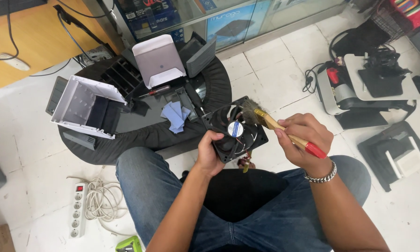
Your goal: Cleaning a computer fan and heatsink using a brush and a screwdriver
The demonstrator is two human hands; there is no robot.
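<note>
Both forearms raised: left hand [209, 156] grips fan [235, 129], right hand [303, 140] apparently brushing

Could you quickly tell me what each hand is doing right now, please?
Left hand: closed, holding the black fan by its lower-left edge.
Right hand: closed, holding the brush, bristles against the fan.

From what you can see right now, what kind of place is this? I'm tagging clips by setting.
Probably an electronics repair shop. A glass display case holds boxed goods, dismantled white casings lie on a black stool, and the left hand holds a black cooling fan.
</note>
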